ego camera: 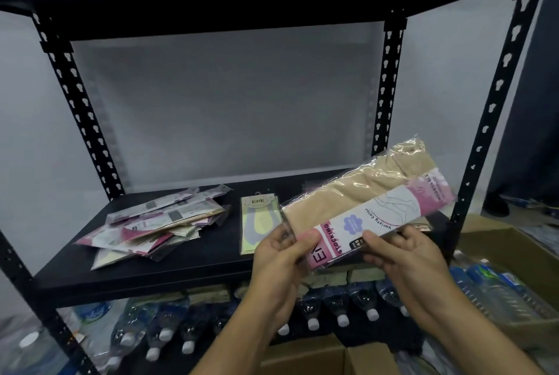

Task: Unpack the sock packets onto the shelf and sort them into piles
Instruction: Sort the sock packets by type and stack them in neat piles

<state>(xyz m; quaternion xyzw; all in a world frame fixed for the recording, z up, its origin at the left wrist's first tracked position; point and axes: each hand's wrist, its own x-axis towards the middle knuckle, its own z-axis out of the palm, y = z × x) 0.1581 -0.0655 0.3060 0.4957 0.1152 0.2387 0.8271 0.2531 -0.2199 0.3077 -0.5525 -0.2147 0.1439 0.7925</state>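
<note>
Black metal shelving unit, middle shelf (187,265) in front view, seen from the head camera. Below the shelf lie rows of capped water bottles (341,308). An open cardboard box (496,238) stands at the right.

On the left of the shelf lies a loose pile of sock packets (157,223), overlapping at mixed angles, its lowest packets near the front edge. At centre lies a yellow-green packet marked ENE (257,223), apart from the pile.

Held above the right half of the shelf is a film-wrapped bundle of beige stockings (363,208) with a pink-and-white label, tilted so that its far end rises toward the right upright.

The left hand (281,256) grips the near end of the bundle, thumb on top and fingers curled beneath. The right hand (405,253) holds the lower edge beside it, fingers curled round the film. Neither hand is free.

Likely faults from here:
- Both grips sit at the near end, so the long far end is unsupported, and glossy film may slide through the fingers.
- The near end overhangs the front edge, so a dropped bundle could fall among the bottles.
- If the wrapper tears open abruptly, the inner packets could scatter into the loose pile and confuse the sorting.
- A sweep of the bundle could push the edge packets off the shelf.
</note>
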